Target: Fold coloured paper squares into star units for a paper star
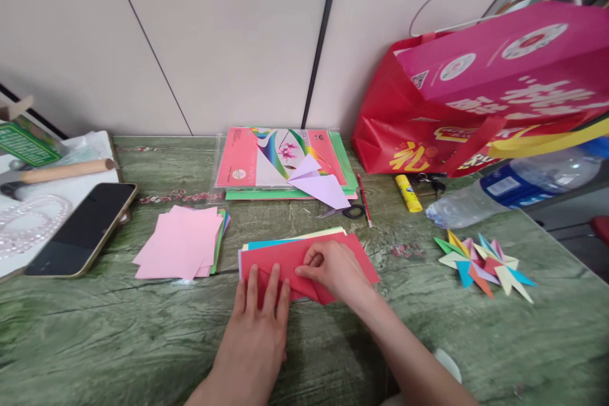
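Note:
A red paper sheet (352, 250) lies partly folded on a stack of coloured sheets (266, 244), of which blue and pale yellow edges show. On its lower left part my left hand (261, 323) rests flat, fingers spread, pressing the paper. My right hand (333, 269) is closed in a pinch at the middle of the red paper, thumb and index finger together over a fold. Left of the stack sits a pile of pink square sheets (183, 241). Behind it, a lilac folded paper (323, 187) leans on a packet of coloured paper (238, 162).
Scissors (353, 211), a red pencil (364, 200) and a yellow glue stick (408, 193) lie behind the stack. Colourful folded stars (485, 263), a plastic bottle (514, 184) and a red bag (404, 120) are right. A phone (80, 228) is left.

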`<state>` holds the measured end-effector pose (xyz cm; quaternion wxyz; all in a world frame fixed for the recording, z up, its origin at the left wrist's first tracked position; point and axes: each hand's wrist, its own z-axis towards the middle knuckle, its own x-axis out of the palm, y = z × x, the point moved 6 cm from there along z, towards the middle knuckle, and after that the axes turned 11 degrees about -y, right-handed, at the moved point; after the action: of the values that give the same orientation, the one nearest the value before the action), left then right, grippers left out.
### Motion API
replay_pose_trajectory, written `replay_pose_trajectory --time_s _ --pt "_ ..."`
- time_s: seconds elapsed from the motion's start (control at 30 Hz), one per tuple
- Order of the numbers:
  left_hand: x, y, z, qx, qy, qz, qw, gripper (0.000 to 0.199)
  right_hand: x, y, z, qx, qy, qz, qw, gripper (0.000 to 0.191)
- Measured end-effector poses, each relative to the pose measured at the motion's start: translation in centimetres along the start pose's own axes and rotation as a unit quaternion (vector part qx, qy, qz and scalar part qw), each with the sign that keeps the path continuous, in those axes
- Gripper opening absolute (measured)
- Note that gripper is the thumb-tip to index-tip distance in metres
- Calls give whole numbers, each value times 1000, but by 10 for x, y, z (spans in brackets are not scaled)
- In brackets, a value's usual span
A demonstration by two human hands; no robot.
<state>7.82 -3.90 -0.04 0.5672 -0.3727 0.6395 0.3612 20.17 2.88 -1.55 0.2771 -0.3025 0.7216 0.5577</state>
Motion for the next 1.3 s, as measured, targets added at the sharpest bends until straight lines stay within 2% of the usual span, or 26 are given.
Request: replay_pose_trajectory --time_s 0.2,0.67,1.07,1.3 --pt "3 -1 0 0 7 -5 1000 69 1 -1 1 -5 -4 -14 1000 12" --pt "7 -4 -4 9 -50 7 999 59 1 -1 1 -5 -5 -7 1000 11" --pt "7 -4 -3 7 -27 6 1000 60 0 0 1 -2 1 -12 1000 11" --pt "7 -6 -4 17 -32 17 999 66 0 1 1 -11 2 -6 1000 11"
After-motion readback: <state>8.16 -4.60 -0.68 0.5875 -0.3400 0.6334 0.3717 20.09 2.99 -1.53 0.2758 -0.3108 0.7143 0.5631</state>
